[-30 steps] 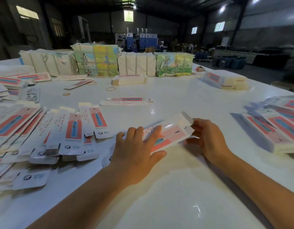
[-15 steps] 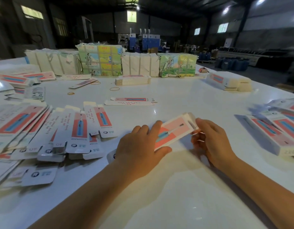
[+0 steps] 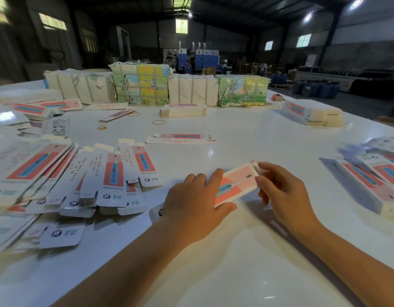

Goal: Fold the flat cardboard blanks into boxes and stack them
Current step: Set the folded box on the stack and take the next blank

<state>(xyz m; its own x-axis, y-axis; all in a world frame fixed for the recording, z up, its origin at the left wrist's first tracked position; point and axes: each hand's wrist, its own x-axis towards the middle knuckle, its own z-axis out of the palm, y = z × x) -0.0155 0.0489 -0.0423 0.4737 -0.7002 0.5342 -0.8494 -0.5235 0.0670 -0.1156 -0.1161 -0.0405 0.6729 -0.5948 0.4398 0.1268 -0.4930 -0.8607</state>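
A small pink and white box (image 3: 237,183) with a blue toothbrush picture lies tilted on the white table (image 3: 235,134) in front of me. My left hand (image 3: 192,203) grips its near end, thumb under one edge and fingers over the top. My right hand (image 3: 282,189) pinches the flap at its far end with curled fingers. A fanned heap of flat blanks (image 3: 65,180) covers the table to my left. Folded boxes (image 3: 373,180) lie side by side at the right edge.
Wrapped bundles (image 3: 156,87) line the far side of the table. A single flat blank (image 3: 180,138) lies mid-table, with rubber bands (image 3: 158,122) beyond it. A small stack of blanks (image 3: 182,110) and another pile (image 3: 313,115) sit further back.
The box has turned from its white dotted side to its pink picture face. My right hand has closed on the far end flap. My left hand stays on the near end.
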